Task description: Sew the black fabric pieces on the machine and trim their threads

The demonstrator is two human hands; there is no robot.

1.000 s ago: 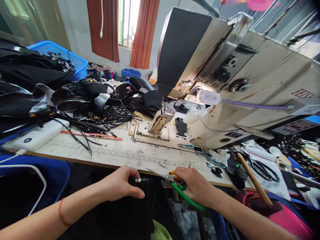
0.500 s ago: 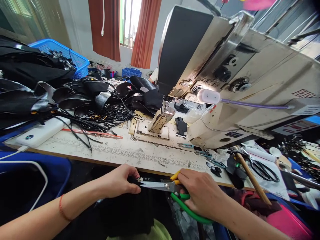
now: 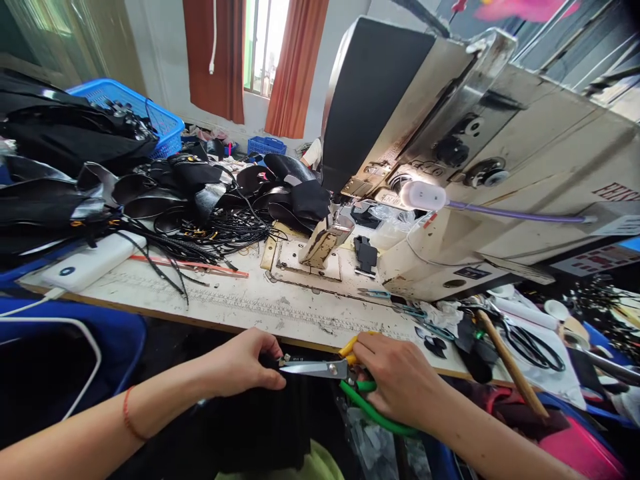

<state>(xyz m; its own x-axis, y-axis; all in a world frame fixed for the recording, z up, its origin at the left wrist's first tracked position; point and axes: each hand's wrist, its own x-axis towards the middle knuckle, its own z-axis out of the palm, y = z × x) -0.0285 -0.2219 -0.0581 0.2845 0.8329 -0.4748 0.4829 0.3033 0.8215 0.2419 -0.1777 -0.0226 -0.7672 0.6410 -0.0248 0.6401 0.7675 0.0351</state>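
My right hand (image 3: 400, 377) is wrapped round the handles of a pair of scissors (image 3: 320, 369), one yellow and one green. Their blades point left and look nearly closed, with the tips at the fingers of my left hand (image 3: 255, 360). Thumb and fingers of that hand pinch a black piece of material (image 3: 296, 357) with small pale print along its edge. A tiny pale bit shows at the pinch, beside the blade tips. Most of the black piece blends into the dark area below, so its outline is hidden.
Behind my hands stands a sewing machine (image 3: 480, 147) on a worn white table (image 3: 235, 293). Black straps and cords (image 3: 215, 230) are heaped at left near a white power bank (image 3: 95, 260). Small snips (image 3: 375, 293), a wooden-handled tool (image 3: 510, 363) and black-handled shears (image 3: 535, 347) lie at right.
The scissor blades have come closer together at the black piece. Both hands keep nearly the same place, while the whole view has shifted slightly.
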